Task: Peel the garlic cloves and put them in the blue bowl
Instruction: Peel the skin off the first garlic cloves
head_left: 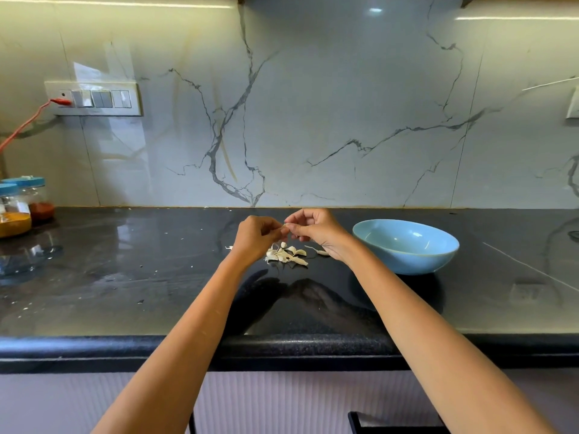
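My left hand (255, 236) and my right hand (313, 228) meet above the black counter and both pinch one small garlic clove (284, 226) between their fingertips. Most of that clove is hidden by my fingers. Just below the hands a small heap of pale garlic cloves and skins (286, 254) lies on the counter. One more piece (320, 252) lies by my right wrist. The blue bowl (405, 247) stands to the right of my right hand; I see nothing in the part of its inside that shows.
Two blue-lidded jars of spice (18, 208) stand at the far left by the marble wall. A red cable (28, 120) runs from the switch panel (94, 98). Small white flecks dot the counter (125, 277). The counter's rounded front edge (297, 346) is near me.
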